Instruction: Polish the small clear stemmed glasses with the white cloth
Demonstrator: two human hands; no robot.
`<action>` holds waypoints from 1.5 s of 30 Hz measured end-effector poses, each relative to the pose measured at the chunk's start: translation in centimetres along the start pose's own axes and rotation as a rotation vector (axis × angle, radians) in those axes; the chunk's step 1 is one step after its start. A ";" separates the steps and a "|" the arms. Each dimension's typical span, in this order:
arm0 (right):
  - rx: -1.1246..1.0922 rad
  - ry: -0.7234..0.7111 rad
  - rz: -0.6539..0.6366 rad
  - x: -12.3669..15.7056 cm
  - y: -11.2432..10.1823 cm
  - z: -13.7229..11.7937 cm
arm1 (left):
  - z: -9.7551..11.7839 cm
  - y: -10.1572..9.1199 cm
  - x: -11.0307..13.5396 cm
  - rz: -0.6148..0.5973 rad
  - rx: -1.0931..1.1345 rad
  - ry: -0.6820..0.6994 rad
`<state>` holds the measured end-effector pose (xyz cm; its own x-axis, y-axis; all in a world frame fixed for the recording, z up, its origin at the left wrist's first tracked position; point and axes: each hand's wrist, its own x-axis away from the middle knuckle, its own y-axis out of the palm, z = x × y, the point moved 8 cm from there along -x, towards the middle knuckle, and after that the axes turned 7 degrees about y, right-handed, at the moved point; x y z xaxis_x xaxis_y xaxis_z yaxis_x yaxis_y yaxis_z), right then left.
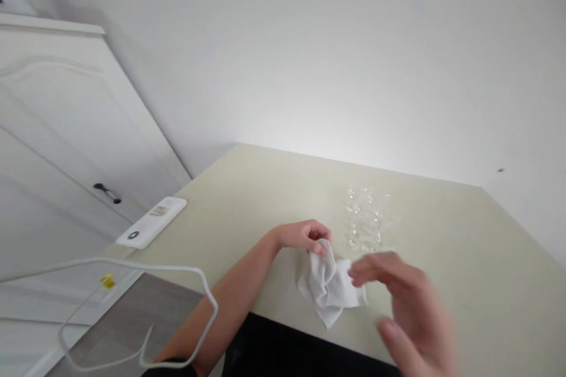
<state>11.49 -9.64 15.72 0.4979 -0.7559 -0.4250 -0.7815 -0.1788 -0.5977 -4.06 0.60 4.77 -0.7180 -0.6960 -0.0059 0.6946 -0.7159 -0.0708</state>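
My left hand point(305, 235) rests on the pale table point(265, 188) with its fingers pinched shut on the upper corner of a crumpled white cloth point(329, 288). The cloth lies near the table's front edge. My right hand point(407, 306) hovers just right of the cloth, blurred by motion, fingers loosely spread and holding nothing; its fingertips are close to the cloth's right edge. Just behind the cloth stand several clear drinking glasses point(366, 221) grouped together, hard to separate from each other.
A white power strip point(152, 222) lies at the table's left edge, and its white cable point(132, 268) loops down in front of me. A white cabinet point(57, 129) with a dark handle stands to the left. A white wall runs behind the table.
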 end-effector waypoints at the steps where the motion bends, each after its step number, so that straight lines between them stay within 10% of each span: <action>1: 0.004 0.019 -0.035 -0.7 1.2 0.6 | 0.2 -0.1 0.2 0.021 0.080 0.016; 8: 0.130 0.238 -0.275 -1.9 9.6 6.1 | 1.3 -0.4 1.0 0.027 0.133 0.062; 17: 0.369 -0.103 -0.648 -6.7 15.7 6.7 | 11.9 -3.4 -3.1 0.495 -0.887 0.289; 23: 0.083 -0.182 -0.543 -7.6 15.4 7.4 | 14.5 -2.6 -9.6 0.389 -1.518 0.210; 32: -0.136 -0.145 -0.544 -7.7 15.0 8.4 | 12.2 -3.3 -14.6 0.111 -1.509 -0.076; 45: -0.093 -0.105 -0.518 -7.6 15.2 8.7 | 11.7 -12.0 -7.4 0.340 -1.588 -0.243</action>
<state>-0.93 -1.09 3.93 0.8585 -0.4876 -0.1586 -0.4508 -0.5704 -0.6866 -6.59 13.68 17.30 -0.4214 -0.9016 -0.0977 -0.0400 0.1261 -0.9912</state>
